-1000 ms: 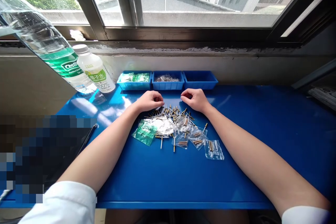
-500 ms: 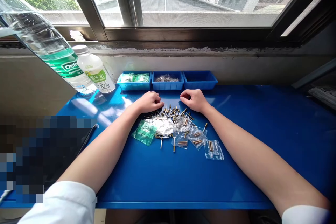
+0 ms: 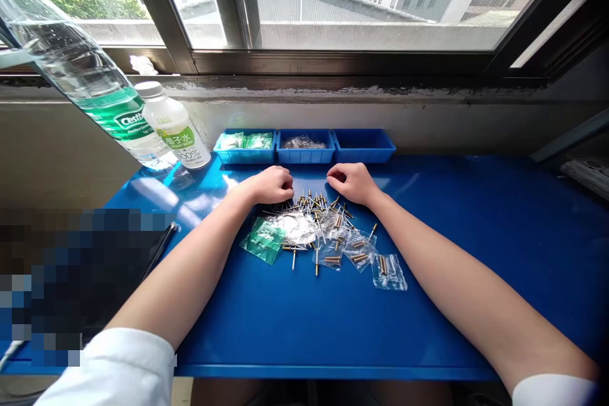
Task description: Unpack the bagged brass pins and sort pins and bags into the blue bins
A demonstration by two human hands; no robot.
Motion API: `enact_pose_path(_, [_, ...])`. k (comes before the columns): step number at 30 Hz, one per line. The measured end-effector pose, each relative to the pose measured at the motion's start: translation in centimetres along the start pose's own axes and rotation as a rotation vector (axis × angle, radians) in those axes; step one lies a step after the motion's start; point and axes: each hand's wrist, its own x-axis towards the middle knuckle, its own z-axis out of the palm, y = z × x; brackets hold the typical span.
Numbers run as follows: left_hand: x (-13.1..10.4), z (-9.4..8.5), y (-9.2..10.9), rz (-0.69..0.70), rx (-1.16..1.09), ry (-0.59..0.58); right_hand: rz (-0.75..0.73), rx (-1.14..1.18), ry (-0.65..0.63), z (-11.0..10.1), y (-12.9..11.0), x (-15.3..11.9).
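At the sunlit blue table [image 3: 295, 323] beneath the window [image 3: 375, 13], left hand [image 3: 275, 185] and right hand [image 3: 351, 183] curl, contents impossible to tell.

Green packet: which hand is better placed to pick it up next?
Probably the left hand. It is nearer the green packet, which lies close to the left forearm; the right hand is across the pile.

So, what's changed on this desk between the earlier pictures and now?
Very little: the left hand has curled in slightly, its tip drawing back a touch from the right hand. No pick-up or release shows. The right hand, metal pins, small packets, blue bins and bottles look as they were.
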Motion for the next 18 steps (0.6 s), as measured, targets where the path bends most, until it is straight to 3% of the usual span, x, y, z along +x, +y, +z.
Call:
enact_pose_path(12, [-0.20, -0.74, 0.01, -0.084, -0.072, -0.071, -0.012, -0.019, -0.001, 0.09, 0.15, 0.02])
enact_pose_path(18, [-0.30, -0.45, -0.33, -0.175, -0.224, -0.071, -0.013, -0.020, -0.001, 0.11, 0.09, 0.01])
